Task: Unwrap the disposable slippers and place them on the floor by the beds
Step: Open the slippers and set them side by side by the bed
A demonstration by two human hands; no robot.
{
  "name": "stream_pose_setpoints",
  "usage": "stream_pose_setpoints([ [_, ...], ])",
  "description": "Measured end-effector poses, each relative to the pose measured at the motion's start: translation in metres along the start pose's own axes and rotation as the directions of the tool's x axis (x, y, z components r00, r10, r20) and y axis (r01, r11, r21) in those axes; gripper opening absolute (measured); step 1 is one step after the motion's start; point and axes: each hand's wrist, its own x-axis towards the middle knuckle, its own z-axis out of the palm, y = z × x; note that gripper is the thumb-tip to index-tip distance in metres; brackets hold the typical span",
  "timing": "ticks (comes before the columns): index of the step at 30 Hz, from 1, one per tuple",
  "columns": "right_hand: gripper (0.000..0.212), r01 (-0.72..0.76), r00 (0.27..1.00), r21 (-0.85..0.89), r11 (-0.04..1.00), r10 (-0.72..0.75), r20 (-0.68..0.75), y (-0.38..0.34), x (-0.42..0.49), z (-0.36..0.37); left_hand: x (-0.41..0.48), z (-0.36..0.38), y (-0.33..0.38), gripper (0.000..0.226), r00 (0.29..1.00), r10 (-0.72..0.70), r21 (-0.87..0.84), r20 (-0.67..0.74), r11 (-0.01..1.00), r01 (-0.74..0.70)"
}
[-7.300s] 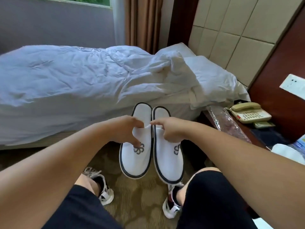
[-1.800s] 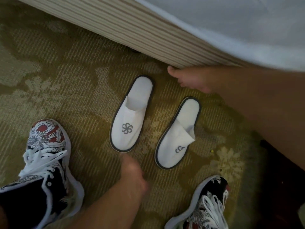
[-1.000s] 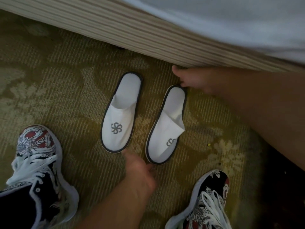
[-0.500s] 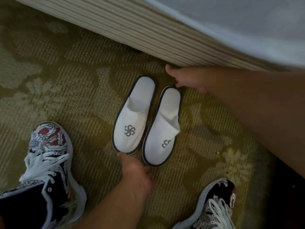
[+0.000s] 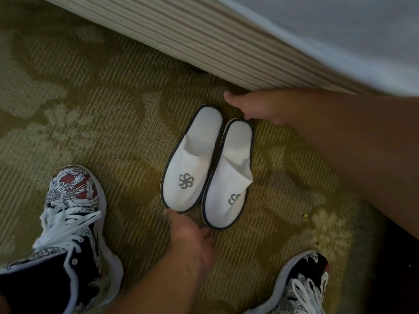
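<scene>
The slippers (image 5: pixel 188 173), judged light and soft and best taken by the rims, are set on the floor (image 5: pixel 102 123) beside the bed (image 5: pixel 226 41), toes touched by the relaxed left grip (image 5: pixel 192 239), one heel by the right grip (image 5: pixel 258 107), closure unclear.

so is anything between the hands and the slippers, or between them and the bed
Nothing visible does. The left hand touches the toe ends of the slippers, the right hand touches one heel, and the pair lies on open carpet beside the bed base.
</scene>
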Motion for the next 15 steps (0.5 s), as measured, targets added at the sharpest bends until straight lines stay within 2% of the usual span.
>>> stream_pose_setpoints([
  [3, 0.083, 0.050, 0.999, -0.073, 0.996, -0.051, -0.018, -0.0045, -0.0009, -0.0005, -0.0011, 0.0000, 0.0004, 0.099, 1.000, 0.005, -0.016, 0.007, 1.000, -0.005],
  [6, 0.099, 0.036, 0.998, -0.047, 0.998, -0.039, -0.047, -0.0065, -0.0019, 0.0024, -0.0014, 0.0012, 0.0000, 0.098, 1.000, 0.007, -0.017, 0.008, 1.000, -0.007],
  [8, 0.095, 0.044, 0.998, -0.066, 0.997, -0.047, -0.046, -0.0080, -0.0018, 0.0032, -0.0006, 0.0023, -0.0007, 0.099, 1.000, -0.001, -0.007, -0.005, 1.000, 0.001],
  [10, 0.082, 0.059, 0.997, -0.108, 0.992, -0.063, -0.037, -0.0094, -0.0012, 0.0013, -0.0001, 0.0032, -0.0021, 0.101, 1.000, -0.013, 0.008, -0.014, 1.000, 0.013],
  [13, 0.091, 0.035, 0.997, -0.090, 0.995, -0.041, -0.068, -0.0100, -0.0042, 0.0027, 0.0006, 0.0032, -0.0041, 0.101, 0.999, -0.024, 0.012, -0.022, 1.000, 0.024],
  [15, 0.090, 0.039, 0.998, -0.137, 0.990, -0.047, -0.052, -0.0117, -0.0058, 0.0018, 0.0020, 0.0037, -0.0037, 0.102, 1.000, -0.022, -0.001, -0.014, 1.000, 0.022],
])
